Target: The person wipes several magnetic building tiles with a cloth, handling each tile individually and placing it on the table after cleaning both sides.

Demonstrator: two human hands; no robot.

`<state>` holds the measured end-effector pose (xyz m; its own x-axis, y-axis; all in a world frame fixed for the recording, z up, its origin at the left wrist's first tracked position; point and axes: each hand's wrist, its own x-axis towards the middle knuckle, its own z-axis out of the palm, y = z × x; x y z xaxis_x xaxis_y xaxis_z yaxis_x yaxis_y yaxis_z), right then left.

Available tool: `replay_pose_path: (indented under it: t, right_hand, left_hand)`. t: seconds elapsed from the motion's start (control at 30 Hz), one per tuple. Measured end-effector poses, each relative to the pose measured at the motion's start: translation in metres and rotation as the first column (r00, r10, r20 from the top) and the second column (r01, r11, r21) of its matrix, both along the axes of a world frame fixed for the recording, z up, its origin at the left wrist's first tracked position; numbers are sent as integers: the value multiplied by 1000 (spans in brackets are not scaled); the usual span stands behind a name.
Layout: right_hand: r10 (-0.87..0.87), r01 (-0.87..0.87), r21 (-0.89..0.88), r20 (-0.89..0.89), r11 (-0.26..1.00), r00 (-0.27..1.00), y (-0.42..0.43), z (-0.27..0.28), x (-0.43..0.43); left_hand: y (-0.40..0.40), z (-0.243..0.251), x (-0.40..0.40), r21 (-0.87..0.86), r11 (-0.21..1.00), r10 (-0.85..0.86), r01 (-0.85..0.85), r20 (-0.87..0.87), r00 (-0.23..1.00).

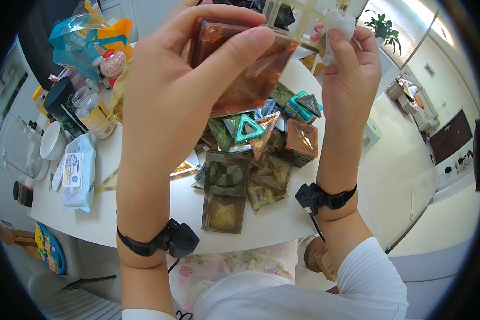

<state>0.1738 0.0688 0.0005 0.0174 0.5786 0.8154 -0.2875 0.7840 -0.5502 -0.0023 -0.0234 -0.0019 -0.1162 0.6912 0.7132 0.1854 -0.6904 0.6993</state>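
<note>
Raised high in front of me, my left hand (212, 60) grips a translucent amber square magnetic tile (248, 80), thumb across its face. At its upper right edge is a pale yellow grid-shaped tile (300, 20); whether the two touch is unclear. My right hand (348, 60) pinches a crumpled white wipe (338, 34) against the grid tile's right side. Below lies a heap of magnetic tiles, with a teal triangle frame (249, 129) on top and a stack of orange squares (302, 138) at its right. Two smoky square tiles (226, 174) lie near the table's front.
On the white table (152, 224), a pack of wet wipes (78, 172), a jar (93, 112), a dark canister (66, 106) and a white bowl (53, 140) stand at left. A teal and orange bag (80, 48) is behind them. Cables hang from both wrist straps.
</note>
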Motion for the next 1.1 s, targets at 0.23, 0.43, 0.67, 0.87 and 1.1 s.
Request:
replay_pose_path:
  t: [0.23, 0.43, 0.67, 0.87, 1.1]
  right_hand:
    - [42, -58, 16, 499, 998, 865, -6, -2, -2]
    - [75, -64, -41, 384, 997, 920, -16, -1, -3]
    - [168, -169, -26, 313, 985, 935, -19, -2, -10]
    - [151, -151, -10, 157, 989, 976, -10, -1, -5]
    - [299, -285, -121, 122, 951, 946, -8, -7, -10]
  left_hand:
    - [-1, 1, -24, -5, 999, 34, -35, -208, 978]
    - [-11, 11, -19, -285, 956, -131, 70, -201, 971]
    - [-6, 3, -8, -210, 978, -73, 22, -240, 968]
    - [2, -2, -7, -22, 990, -135, 138, 109, 985]
    - [-5, -3, 12, 184, 980, 38, -70, 175, 984]
